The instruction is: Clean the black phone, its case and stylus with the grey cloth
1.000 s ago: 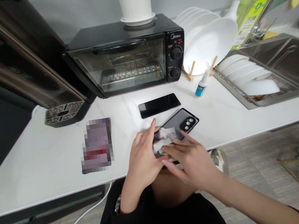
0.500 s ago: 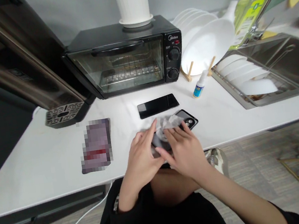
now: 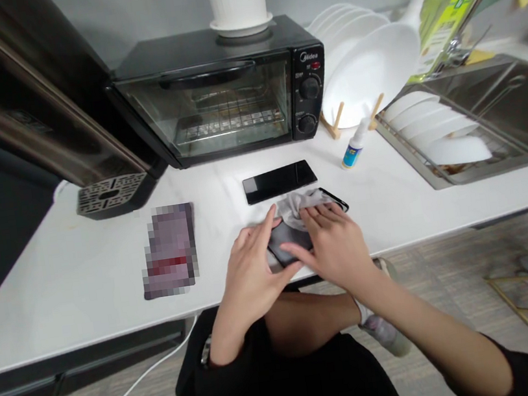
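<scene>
Pressing down, the left hand (image 3: 255,271) and right hand (image 3: 334,247) lie spread open, not gripping, on a grey cloth (image 3: 300,204) over a dark phone (image 3: 289,240). That phone rests on the white counter (image 3: 63,305), just below a black phone (image 3: 280,181).

Grey cloth: the grey cloth (image 3: 300,204) has been pushed from the middle of the phone's back to its upper end, toward the upper right, and the camera lenses are now covered.
Phone: more of the dark back of the phone (image 3: 290,241) has been exposed at lower centre.
Hands: the right hand (image 3: 333,240) has been laid flatter over the cloth; the left hand (image 3: 255,271) has been opened wider.
Footwear: the shoe (image 3: 385,335) has been moved lower in the frame, below the table edge.
</scene>
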`<state>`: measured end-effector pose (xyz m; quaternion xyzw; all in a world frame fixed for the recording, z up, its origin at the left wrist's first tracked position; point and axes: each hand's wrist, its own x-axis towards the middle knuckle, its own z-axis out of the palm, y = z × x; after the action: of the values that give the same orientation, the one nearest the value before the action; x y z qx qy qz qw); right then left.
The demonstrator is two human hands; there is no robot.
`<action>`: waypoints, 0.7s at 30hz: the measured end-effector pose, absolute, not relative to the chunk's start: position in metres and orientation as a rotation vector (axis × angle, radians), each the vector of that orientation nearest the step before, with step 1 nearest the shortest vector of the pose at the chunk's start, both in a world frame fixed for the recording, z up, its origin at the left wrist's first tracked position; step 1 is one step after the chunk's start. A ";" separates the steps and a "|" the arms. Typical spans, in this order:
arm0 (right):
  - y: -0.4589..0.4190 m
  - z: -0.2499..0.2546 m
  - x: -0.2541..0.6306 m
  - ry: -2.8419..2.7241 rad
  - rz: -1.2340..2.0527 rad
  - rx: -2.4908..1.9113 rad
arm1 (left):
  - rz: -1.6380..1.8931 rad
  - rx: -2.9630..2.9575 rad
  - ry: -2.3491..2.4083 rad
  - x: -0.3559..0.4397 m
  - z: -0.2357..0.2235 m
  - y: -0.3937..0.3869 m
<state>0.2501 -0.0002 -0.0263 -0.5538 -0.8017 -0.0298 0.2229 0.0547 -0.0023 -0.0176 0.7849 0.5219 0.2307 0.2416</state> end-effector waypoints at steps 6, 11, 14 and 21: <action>-0.041 -0.027 0.226 -2.276 0.179 -1.177 | 0.610 2.132 1.444 0.055 -0.018 -0.002; -0.024 -0.026 0.295 -2.301 -0.020 -1.375 | 0.639 2.135 1.455 0.058 -0.017 -0.003; -0.008 -0.030 0.307 -2.238 -0.167 -1.500 | 0.631 2.193 1.422 0.058 -0.017 -0.002; -0.034 -0.039 0.222 -2.212 0.079 -1.300 | 0.627 2.171 1.403 0.055 -0.018 -0.002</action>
<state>0.2222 -0.0345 -0.0390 -0.4856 -0.8264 0.0295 0.2836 0.0552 -0.0020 -0.0180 0.7927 0.5123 0.2289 0.2383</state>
